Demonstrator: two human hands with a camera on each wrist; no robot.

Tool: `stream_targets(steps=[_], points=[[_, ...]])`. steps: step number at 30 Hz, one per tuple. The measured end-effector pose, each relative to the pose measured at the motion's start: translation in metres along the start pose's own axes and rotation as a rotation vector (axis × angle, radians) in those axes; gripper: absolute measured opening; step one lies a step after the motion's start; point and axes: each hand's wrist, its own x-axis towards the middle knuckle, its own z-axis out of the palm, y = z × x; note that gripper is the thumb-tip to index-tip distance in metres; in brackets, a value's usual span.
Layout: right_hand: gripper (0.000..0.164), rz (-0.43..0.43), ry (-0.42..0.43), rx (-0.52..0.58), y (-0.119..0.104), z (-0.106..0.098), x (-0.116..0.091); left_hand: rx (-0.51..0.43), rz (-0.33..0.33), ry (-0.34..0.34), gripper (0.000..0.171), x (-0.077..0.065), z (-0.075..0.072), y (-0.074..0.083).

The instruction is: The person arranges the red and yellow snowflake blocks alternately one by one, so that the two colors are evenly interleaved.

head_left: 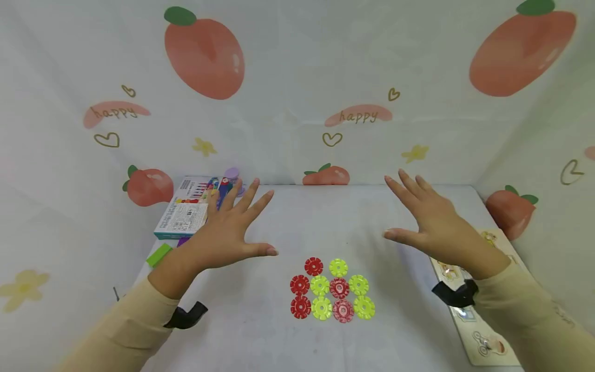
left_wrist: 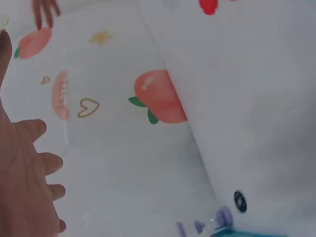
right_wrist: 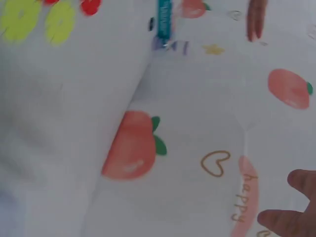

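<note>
Both hands hover over the white table with nothing in them. My left hand (head_left: 223, 230) has its fingers spread, on the left side, overlapping a flat box in the head view. My right hand (head_left: 434, 227) is likewise spread on the right, above the upper end of a wooden board. Between and below them lie several notched plastic discs, red ones (head_left: 300, 285) and yellow-green ones (head_left: 322, 308), set close together in rows. In the right wrist view a yellow-green disc (right_wrist: 59, 22) shows at the top corner; the left wrist view catches my left palm (left_wrist: 22, 177).
A printed box (head_left: 183, 219) lies at the back left, with a lilac item (head_left: 232, 174) behind it and a green block (head_left: 159, 255) in front. Along the right edge lies a wooden puzzle board (head_left: 483, 330). A peach-printed cloth (head_left: 288, 62) hangs behind and at both sides.
</note>
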Motion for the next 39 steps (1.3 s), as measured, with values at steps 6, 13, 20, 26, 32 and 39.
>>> stream_targets(steps=[6,13,20,26,32,39], points=[[0.085,-0.073,0.097,0.421,0.0,0.046,0.0,-0.345,0.042,0.061,0.099,-0.001,0.027,-0.006],[0.081,-0.038,0.128,0.714,-0.007,0.108,-0.001,-0.704,-0.004,0.105,0.082,0.003,0.094,0.001],[0.078,0.129,0.045,0.843,-0.003,0.169,0.001,-0.859,-0.107,0.039,0.066,0.01,0.169,0.03],[0.072,0.191,-0.019,0.645,0.002,0.201,-0.003,-0.503,-0.104,0.095,0.064,0.016,0.2,0.051],[0.041,0.148,-0.005,0.467,0.001,0.21,-0.004,-0.46,-0.126,0.101,0.048,0.017,0.202,0.053],[0.034,0.196,0.03,0.535,-0.003,0.213,-0.001,-0.611,-0.146,0.203,0.024,0.015,0.205,0.052]])
